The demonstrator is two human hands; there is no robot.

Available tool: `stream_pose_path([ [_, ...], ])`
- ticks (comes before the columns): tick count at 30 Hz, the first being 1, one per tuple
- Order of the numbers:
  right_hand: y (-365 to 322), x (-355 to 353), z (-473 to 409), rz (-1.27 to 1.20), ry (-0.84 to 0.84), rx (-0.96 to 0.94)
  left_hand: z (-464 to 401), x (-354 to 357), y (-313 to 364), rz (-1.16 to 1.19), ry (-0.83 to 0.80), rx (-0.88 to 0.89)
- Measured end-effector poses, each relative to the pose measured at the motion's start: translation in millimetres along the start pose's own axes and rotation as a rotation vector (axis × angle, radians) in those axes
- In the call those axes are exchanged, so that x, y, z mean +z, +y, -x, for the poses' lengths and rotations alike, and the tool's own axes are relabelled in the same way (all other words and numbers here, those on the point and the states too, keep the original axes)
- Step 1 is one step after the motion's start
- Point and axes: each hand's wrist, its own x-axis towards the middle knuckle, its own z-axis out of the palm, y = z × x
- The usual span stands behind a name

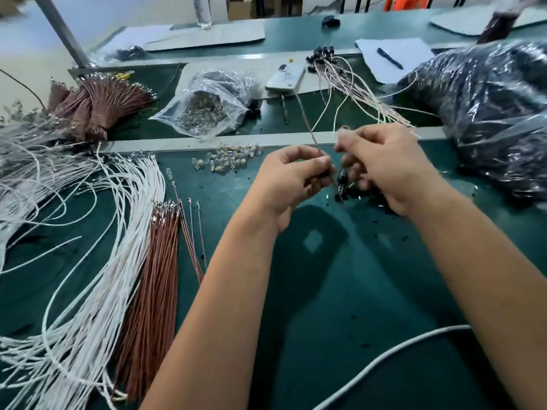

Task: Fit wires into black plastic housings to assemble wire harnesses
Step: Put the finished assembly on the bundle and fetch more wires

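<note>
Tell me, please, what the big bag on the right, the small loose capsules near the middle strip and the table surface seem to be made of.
Big bag: thin clear plastic film, by its crinkled glossy highlights over dark contents.
Small capsules: transparent glass or clear plastic; the look leaves this open, as they only glint and show the surface through.
Table surface: dark green mat, perhaps rubber or vinyl, smooth with a soft sheen.

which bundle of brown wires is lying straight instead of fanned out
The brown wire bundle at near left beside the white wires lies straight; the tied brown bundle at far left fans out.
</note>
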Motion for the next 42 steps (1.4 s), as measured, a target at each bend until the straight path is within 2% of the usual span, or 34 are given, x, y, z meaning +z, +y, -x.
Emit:
stream_pose_path([
  [2,12.3,-0.8,13.3,0.138,-0.174,0.034,-4.5,0.6,-5.9,0.021,0.046,0.035],
  [5,22.5,-0.8,24.3,0.182,-0.247,0.006,-7.3,-0.6,-16.0,0.02,0.067,0.067],
  [9,30.0,-1.3,27.2,0.035,-0.182,0.011,-7.9,-5.7,-25.5,0.028,0.059,0.119],
  [13,32.8,-3.6,24.9,-0.248,-0.089,0.043,-9.9,-13.9,-31.9,0.022,0.075,0.193],
  [17,33.8,-4.4,24.2,-0.437,-0.006,-0.016,-12.0,-16.8,-34.3,0.025,0.056,0.22],
  [23,35.1,-0.8,22.8,-0.507,0.134,-0.059,-12.1,-12.1,-36.7,0.061,0.033,0.27],
  [30,34.4,2.6,24.4,-0.548,0.127,-0.102,-11.4,-5.1,-36.2,0.273,-0.027,0.215],
  [42,33.6,2.6,25.0,-0.524,0.136,-0.101,-9.2,-2.1,-35.6,0.296,-0.028,0.162],
])
